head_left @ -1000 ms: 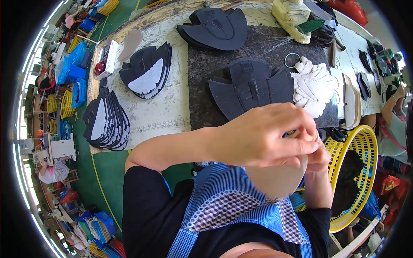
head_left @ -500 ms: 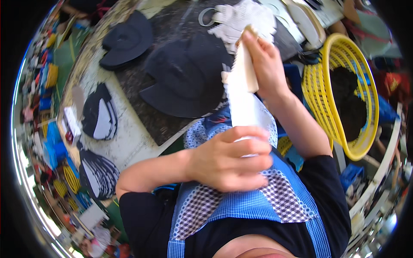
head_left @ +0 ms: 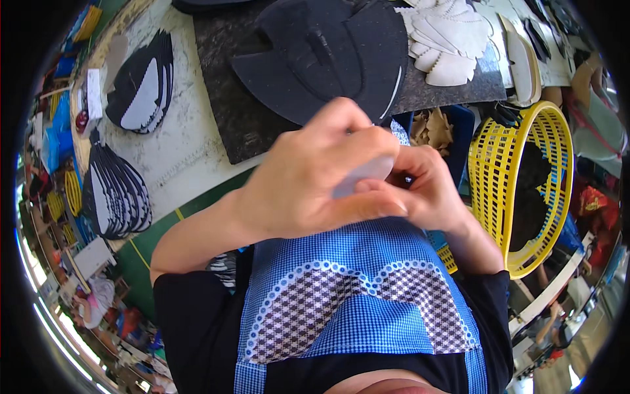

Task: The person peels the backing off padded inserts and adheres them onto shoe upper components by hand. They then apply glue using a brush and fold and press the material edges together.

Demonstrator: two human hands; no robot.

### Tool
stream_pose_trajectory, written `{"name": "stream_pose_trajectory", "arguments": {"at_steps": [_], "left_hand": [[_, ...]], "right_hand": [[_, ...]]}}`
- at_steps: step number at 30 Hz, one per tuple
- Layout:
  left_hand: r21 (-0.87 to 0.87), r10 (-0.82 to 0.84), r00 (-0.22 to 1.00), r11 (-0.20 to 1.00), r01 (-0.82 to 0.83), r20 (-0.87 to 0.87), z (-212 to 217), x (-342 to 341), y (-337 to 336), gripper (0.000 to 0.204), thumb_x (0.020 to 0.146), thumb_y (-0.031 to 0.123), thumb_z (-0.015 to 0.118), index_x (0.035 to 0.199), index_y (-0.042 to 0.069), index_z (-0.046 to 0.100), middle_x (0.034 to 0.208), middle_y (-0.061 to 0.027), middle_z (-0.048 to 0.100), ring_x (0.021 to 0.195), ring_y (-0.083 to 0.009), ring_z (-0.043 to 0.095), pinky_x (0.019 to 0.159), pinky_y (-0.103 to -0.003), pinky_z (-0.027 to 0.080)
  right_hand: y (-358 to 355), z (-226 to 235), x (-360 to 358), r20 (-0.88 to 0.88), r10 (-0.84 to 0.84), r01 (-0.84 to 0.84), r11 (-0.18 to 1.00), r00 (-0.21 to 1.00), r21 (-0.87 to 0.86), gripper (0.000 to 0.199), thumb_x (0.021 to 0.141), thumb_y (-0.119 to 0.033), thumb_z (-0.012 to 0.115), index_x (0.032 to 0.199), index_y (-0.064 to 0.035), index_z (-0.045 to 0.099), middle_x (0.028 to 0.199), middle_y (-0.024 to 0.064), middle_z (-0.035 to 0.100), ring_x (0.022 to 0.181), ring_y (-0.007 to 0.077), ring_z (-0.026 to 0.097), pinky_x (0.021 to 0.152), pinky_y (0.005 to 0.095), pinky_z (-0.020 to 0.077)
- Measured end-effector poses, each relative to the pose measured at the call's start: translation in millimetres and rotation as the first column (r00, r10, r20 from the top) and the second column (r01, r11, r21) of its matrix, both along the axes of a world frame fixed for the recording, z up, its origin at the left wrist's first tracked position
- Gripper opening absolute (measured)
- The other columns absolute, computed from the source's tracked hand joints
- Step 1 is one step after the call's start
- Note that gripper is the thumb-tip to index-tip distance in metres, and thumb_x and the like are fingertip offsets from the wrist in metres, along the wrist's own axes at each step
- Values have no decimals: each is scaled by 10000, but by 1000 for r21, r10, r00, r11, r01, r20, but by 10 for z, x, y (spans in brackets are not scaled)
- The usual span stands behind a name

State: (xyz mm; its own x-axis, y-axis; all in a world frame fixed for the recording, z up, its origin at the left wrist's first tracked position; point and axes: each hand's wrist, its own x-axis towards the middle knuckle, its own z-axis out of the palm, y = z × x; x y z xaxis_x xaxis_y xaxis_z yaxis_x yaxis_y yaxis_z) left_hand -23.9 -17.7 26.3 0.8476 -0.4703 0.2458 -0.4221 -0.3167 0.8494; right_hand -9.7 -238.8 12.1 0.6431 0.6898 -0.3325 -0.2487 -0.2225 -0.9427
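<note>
From the head camera, both hands are up close over a blue checked apron (head_left: pixel 354 308). The left hand (head_left: pixel 308 174) and the right hand (head_left: pixel 426 190) touch each other, and both pinch one small pale flat piece (head_left: pixel 362 176) between them. Most of that piece is hidden by the fingers.

Past the hands is a dark mat (head_left: pixel 230 125) on a pale work table (head_left: pixel 177 157). A pile of black cut shapes (head_left: pixel 328 56) lies on the mat, and a heap of white cut shapes (head_left: pixel 449 36) sits beside it on the right. More fanned stacks of black and white pieces (head_left: pixel 118 190) lie on the left. A yellow basket (head_left: pixel 508 171) stands on the right, near the right arm.
</note>
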Motion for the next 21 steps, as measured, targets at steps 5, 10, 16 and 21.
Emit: {"name": "stream_pose_trajectory", "arguments": {"at_steps": [5, 10, 16, 21], "left_hand": [[-158, 143, 790, 944, -290, -597, 144, -165, 354, 743, 782, 52, 777, 1423, 29, 400, 786, -11, 619, 606, -11, 534, 484, -151, 391], [-120, 371, 851, 890, -441, -372, -218, 233, 414, 457, 866, 60, 714, 1261, 30, 486, 733, 31, 555, 651, -14, 489, 593, -152, 379], [71, 358, 854, 931, -359, -378, -340, 260, 484, 161, 880, 114, 718, 926, 84, 567, 781, 58, 529, 684, 1, 463, 587, -179, 365], [471, 331, 942, 842, -264, -63, -148, 334, 518, 180, 851, 186, 719, 848, 92, 565, 755, 4, 560, 595, -89, 514, 556, -263, 398]], "right_hand": [[-165, -42, 414, 44, -132, 115, 956, 990, 270, 250, 853, -173, 759, 984, 27, 687, 826, 39, 686, 749, 95, 631, 674, 239, 506], [50, -209, 1109, 575, -51, 180, 969, 816, -170, 355, 786, -297, 820, 746, 8, 643, 720, 5, 544, 646, 82, 504, 558, 245, 381], [150, -309, 1066, 724, -5, 154, 978, 690, -140, 380, 742, -284, 839, 687, 10, 605, 739, 45, 492, 625, 137, 493, 564, 304, 403], [148, -34, 930, 895, 276, 261, 889, 351, -376, 446, 666, -349, 856, 901, -41, 636, 965, 75, 586, 864, 240, 587, 741, 375, 474]]}}
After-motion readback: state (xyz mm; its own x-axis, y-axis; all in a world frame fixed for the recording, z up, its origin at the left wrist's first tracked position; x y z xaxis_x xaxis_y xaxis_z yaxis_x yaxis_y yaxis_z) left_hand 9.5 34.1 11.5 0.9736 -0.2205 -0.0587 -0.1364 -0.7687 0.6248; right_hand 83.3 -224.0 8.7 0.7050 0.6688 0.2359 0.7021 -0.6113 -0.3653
